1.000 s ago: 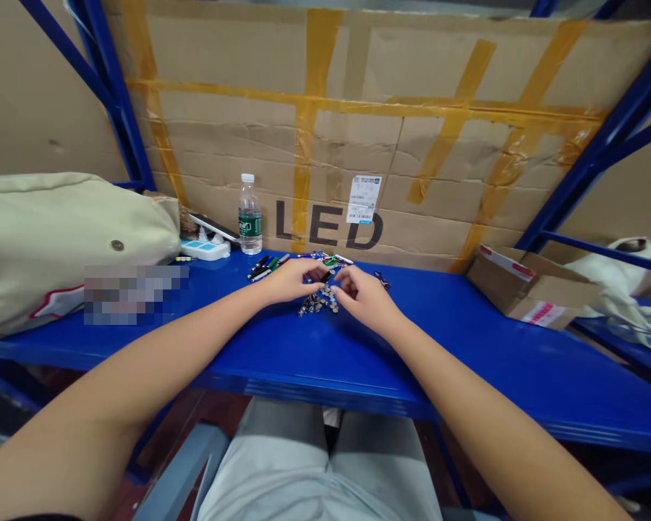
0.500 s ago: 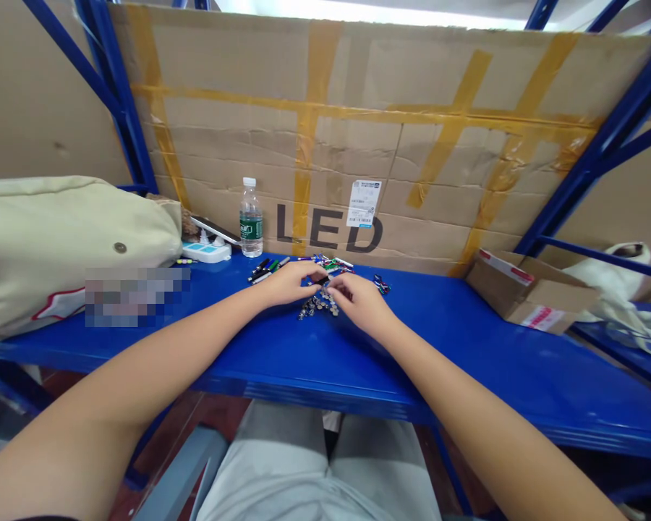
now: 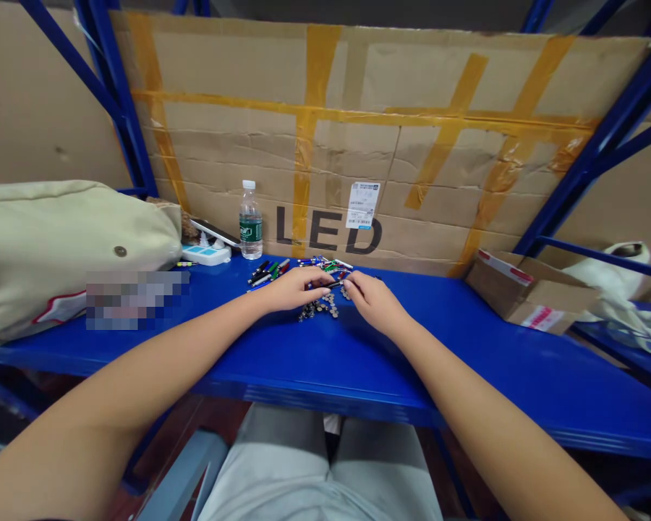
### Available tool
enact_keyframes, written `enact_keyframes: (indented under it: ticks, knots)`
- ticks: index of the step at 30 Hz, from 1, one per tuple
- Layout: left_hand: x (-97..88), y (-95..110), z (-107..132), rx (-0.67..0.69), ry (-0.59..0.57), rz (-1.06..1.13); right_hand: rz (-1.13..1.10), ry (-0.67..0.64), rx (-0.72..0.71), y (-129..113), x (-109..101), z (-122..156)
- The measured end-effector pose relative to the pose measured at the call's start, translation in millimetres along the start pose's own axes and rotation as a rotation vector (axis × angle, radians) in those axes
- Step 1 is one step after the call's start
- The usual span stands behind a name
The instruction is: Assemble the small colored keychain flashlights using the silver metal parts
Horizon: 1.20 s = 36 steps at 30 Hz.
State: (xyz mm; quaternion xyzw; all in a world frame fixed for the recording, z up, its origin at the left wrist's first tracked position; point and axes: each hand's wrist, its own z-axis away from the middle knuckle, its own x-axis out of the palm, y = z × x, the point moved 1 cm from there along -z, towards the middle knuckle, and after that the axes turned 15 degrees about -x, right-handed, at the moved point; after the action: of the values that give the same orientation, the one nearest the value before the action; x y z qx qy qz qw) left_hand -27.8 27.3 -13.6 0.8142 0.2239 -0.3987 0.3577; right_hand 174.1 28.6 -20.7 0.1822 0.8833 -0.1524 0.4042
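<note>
Between thumb and fingers, my left hand [image 3: 298,289] is closed on a slim dark pen-like barrel [image 3: 334,285]. The fingers of my right hand [image 3: 374,299] pinch at the barrel's right end; any small part between them is too small to make out. Just below both hands lies a loose pile of small metallic pieces [image 3: 323,307]. To the left of my left hand are several dark, green and blue pens [image 3: 265,273]. Coloured shiny barrels [image 3: 321,261] lie behind the hands, partly hidden by them.
A water bottle [image 3: 250,221] stands at the back, right of a white power strip [image 3: 205,254]. A pale bag [image 3: 70,239] fills the left side of the blue table [image 3: 315,362]. An open cardboard box [image 3: 526,293] sits at the right. Taped cardboard [image 3: 228,152] closes off the back.
My right hand has shifted slightly right and turned, now meeting the dark barrel's end. The barrel now lies lengthwise between both hands. My view has tilted slightly upward.
</note>
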Motion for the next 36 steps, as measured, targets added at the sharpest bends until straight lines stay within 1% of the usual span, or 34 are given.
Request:
enact_keyframes:
  ticks: [3,6,8,10,11,13,15,17,19,21,22,23,26,27,29,31,33,35,36]
  knots:
    - [2.2,3.0,-0.7,-0.025,0.018,0.059,0.098,-0.064,-0.021,-4.1,-1.6,0.9]
    - [5.8,6.0,-1.6,-0.044,0.094,0.096,0.137,-0.056,0.007,-6.5,-0.1,1.2]
    - [8.0,7.7,-1.5,-0.008,0.158,0.059,0.101,-0.023,0.022,-6.2,2.0,0.8]
    - [9.4,9.6,-0.7,0.065,0.213,-0.029,-0.050,0.037,0.040,-5.1,4.6,-0.1]
    - [9.6,10.7,-0.2,0.101,0.241,-0.084,-0.174,0.070,0.071,-4.5,5.9,-0.8]
    - [8.4,13.1,0.8,0.144,0.302,-0.206,-0.495,0.111,0.199,-4.2,8.3,-2.5]
    - [5.6,15.6,1.2,0.158,0.339,-0.329,-0.815,0.117,0.374,-6.0,9.8,-4.2]
    - [2.7,17.1,1.1,0.168,0.323,-0.415,-1.028,0.094,0.507,-9.1,9.7,-5.5]
    - [1.1,16.7,0.4,0.175,0.276,-0.447,-1.106,0.052,0.571,-10.8,9.2,-5.9]
    - [1.3,14.1,-1.0,0.152,0.255,-0.423,-1.046,0.013,0.583,-9.2,9.2,-5.1]
    - [1.9,12.3,-1.8,0.136,0.245,-0.383,-0.953,0.008,0.556,-7.1,9.0,-4.4]
    - [2.7,10.4,-2.7,0.117,0.233,-0.325,-0.816,0.013,0.499,-4.7,8.3,-3.7]
    - [3.8,5.1,-4.6,0.043,0.182,-0.117,-0.285,0.025,0.235,1.0,2.9,-1.6]
    - [3.5,3.6,-4.7,0.014,0.165,-0.065,-0.137,0.002,0.162,1.6,0.6,-0.9]
    - [2.1,1.4,-4.3,-0.040,0.132,-0.002,0.050,-0.083,0.082,1.0,-3.8,0.4]
    - [0.5,-0.1,-3.6,-0.061,0.094,0.030,0.132,-0.166,0.047,-1.3,-6.6,1.2]
    - [-0.4,-1.0,-3.1,-0.038,0.081,0.039,0.142,-0.194,0.025,-3.8,-6.0,1.2]
    - [-0.3,-0.9,-2.8,0.026,0.116,0.010,0.048,-0.138,0.035,-5.0,-2.0,0.5]
    - [0.1,-0.4,-2.5,0.067,0.148,-0.028,-0.053,-0.089,0.063,-5.0,0.8,0.1]
